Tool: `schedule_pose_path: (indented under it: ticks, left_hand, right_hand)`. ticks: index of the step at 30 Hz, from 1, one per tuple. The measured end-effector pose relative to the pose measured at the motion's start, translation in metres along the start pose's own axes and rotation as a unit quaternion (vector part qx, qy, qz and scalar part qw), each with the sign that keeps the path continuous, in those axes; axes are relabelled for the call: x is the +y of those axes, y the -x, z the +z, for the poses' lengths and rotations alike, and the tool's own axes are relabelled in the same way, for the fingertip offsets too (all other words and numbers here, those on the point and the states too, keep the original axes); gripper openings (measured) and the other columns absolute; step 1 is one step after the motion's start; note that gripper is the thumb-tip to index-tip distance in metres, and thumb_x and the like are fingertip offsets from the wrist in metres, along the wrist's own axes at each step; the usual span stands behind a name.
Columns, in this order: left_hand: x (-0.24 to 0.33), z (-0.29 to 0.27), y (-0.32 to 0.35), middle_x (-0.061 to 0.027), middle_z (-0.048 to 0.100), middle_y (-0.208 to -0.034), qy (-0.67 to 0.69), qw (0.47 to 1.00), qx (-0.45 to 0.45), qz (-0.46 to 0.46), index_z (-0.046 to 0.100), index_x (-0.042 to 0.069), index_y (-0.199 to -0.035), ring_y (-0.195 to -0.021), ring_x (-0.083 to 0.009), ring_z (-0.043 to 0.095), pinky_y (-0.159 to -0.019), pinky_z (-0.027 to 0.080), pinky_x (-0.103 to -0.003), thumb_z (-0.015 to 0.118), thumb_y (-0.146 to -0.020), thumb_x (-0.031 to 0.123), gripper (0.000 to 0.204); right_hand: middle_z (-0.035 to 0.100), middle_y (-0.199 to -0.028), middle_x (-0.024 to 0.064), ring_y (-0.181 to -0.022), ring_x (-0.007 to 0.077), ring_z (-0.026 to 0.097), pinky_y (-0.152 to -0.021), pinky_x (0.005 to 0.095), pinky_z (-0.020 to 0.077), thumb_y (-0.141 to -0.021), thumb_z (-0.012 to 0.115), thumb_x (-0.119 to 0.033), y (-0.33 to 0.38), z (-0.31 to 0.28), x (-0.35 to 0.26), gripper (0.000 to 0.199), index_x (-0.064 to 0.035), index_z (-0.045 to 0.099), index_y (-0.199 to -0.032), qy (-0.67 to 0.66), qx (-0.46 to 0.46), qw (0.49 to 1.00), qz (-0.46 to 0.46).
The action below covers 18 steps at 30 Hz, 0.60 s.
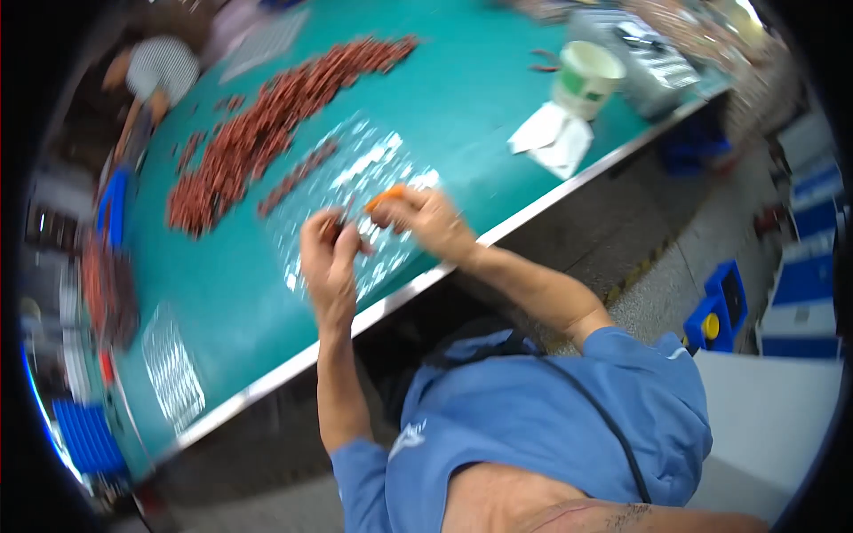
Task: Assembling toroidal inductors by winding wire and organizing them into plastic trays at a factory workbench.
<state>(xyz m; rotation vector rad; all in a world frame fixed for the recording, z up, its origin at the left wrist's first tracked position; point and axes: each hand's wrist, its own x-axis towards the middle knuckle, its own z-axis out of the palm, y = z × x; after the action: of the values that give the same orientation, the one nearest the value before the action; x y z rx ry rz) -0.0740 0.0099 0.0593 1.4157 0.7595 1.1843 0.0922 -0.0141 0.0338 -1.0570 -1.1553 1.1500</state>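
Note:
Over a clear plastic sheet-like tray [404, 160] on the green table, both my hands are raised close together. My left hand [327, 271] is closed around a small reddish-brown piece [331, 233], blurred by motion. Between the fingers of my right hand [428, 220] is a small orange thing [385, 197], whose kind I cannot make out; its tip points toward the left hand. A row of reddish-brown pieces [298, 178] lies along the tray's far left part. Beyond it spreads a long pile of similar small pieces [258, 129].
A white and green tub [586, 75] stands at the right, with white paper [553, 140] beside it and a grey container [631, 67] behind. Another clear tray [173, 369] lies near left. A co-worker's arm [133, 124] shows at the far left. The table's pale edge [391, 311] runs before me.

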Motion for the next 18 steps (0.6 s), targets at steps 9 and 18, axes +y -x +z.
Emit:
schedule_pose_path:
  ticks: [9,18]
  left_hand:
    - [-0.010,-0.010,0.013,-0.0084,0.061,-0.083,-0.002,1.000,0.019,0.021,0.049,-0.002,-0.115,-0.066,-0.0118,0.061,-0.060,0.051,-0.023,0.059,-0.093,0.004,0.025]
    - [-0.004,-0.007,0.018,-0.0047,0.065,-0.073,-0.146,0.989,0.023,0.025,0.057,0.000,-0.109,-0.060,-0.0090,0.060,-0.056,0.047,-0.024,0.060,-0.092,0.009,0.019]
  right_hand:
    - [0.070,-0.079,0.0054,-0.073,0.0097,0.064,-0.063,0.0234,0.0490,-0.095,0.059,-0.036,-0.008,0.015,0.003,0.038,-0.0002,0.071,-0.093,-0.029,-0.019,0.999,-0.035]
    - [0.070,-0.075,0.0092,-0.065,0.0140,0.065,-0.057,0.0280,0.0517,-0.096,0.056,-0.020,0.005,0.025,-0.017,0.028,0.0029,0.070,-0.090,0.152,0.066,0.966,-0.199]
